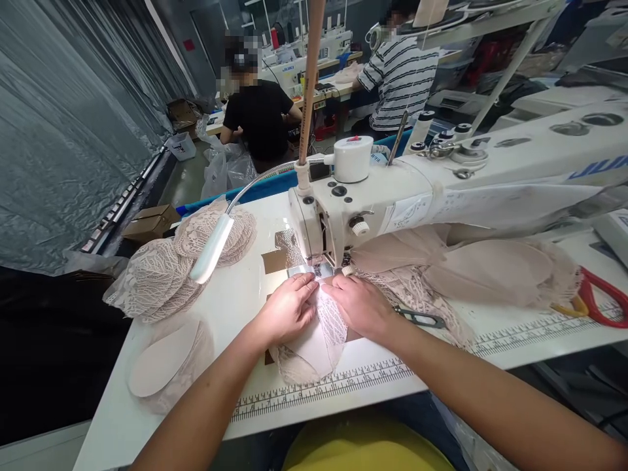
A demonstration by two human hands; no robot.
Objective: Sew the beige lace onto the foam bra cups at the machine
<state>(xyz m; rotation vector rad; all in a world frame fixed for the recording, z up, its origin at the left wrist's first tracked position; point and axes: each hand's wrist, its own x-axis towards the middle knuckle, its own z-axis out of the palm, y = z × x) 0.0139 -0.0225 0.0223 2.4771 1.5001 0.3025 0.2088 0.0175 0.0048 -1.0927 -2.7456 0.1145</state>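
A pale pink lace bra cup (330, 320) lies under the needle area of the white sewing machine (307, 222), its scalloped lower edge spread toward the table's front. My left hand (289, 307) is closed on the left side of the cup, fingertips just in front of the presser foot (318, 268). On the other side, my right hand (360, 304) grips the fabric, with bent fingers pressed together close to the foot. The hands hide part of the cup's upper edge. The needle tip is too small to make out.
Stacks of lace pieces (157, 278) and smooth cup pieces (164, 360) lie on the left under a bendy lamp (213, 248). To the right are more beige pieces (485, 268), grey thread snips (419, 318) and red-handled scissors (603, 297). A printed ruler (343, 386) edges the table. Two people sit beyond.
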